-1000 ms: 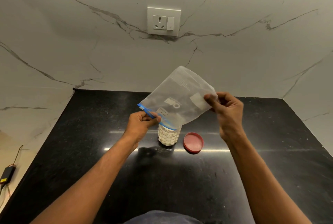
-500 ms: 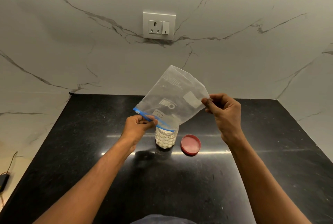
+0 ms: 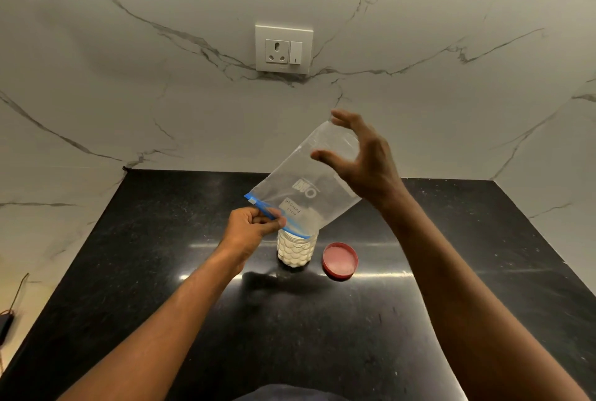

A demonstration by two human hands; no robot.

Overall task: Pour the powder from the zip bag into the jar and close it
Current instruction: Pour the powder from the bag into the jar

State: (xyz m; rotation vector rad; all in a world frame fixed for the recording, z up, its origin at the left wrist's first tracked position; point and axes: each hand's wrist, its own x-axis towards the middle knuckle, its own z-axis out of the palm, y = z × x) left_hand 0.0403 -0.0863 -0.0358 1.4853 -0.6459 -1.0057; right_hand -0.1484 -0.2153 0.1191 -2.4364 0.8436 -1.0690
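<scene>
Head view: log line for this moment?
left hand: pinching zip bag mouth over jar | right hand: open | lid: off

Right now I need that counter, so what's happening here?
A person is emptying a zip bag into a jar on the black counter. The left hand pinches the bag's blue zip edge over the jar's mouth; the right hand is open by the raised bottom end. The jar looks nearly full of white powder. Its red lid lies beside it, not yet on.
</scene>
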